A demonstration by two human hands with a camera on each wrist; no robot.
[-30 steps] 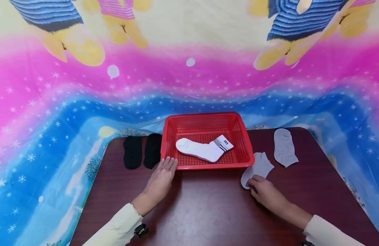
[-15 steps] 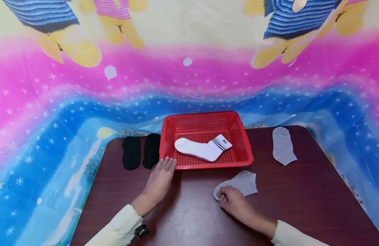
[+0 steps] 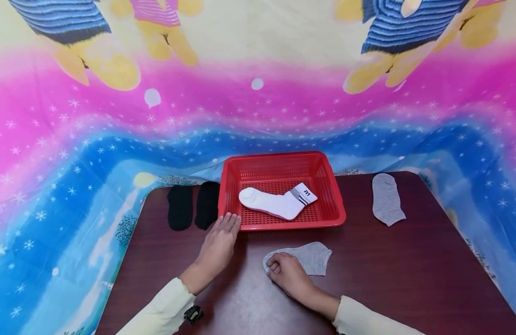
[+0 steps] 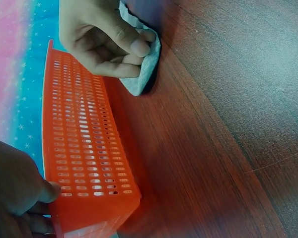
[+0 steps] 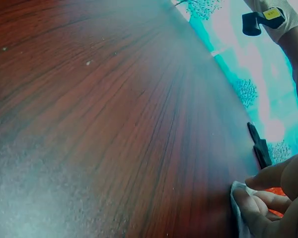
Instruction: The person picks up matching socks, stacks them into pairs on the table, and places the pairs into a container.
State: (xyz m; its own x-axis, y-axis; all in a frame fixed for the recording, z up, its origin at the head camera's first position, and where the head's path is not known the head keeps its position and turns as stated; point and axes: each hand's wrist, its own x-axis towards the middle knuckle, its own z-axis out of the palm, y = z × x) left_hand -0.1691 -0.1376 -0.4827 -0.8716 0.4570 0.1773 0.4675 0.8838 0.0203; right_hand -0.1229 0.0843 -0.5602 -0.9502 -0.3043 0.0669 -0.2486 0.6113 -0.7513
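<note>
My right hand (image 3: 289,274) pinches the toe end of a grey ankle sock (image 3: 314,258) in front of the basket, its cuff pointing right. In the left wrist view the thumb and fingers close on the edge of this sock (image 4: 148,67). My left hand (image 3: 218,243) grips the near left corner of a red plastic basket (image 3: 291,227), thumb on the outer wall and fingers over the rim. Inside the basket lies a white sock (image 3: 268,203) with black stripes at its cuff. Another grey sock (image 3: 387,200) lies flat at the right.
Two black socks (image 3: 180,208) lie side by side at the left, the inner one against the basket. The dark wooden table (image 3: 413,270) has its back edge just behind the basket. A printed cloth (image 3: 258,111) hangs behind and around it.
My right hand has drawn the grey sock from beside the basket's right corner leftward and nearer, turning it so it lies crosswise. My left hand stays on the basket.
</note>
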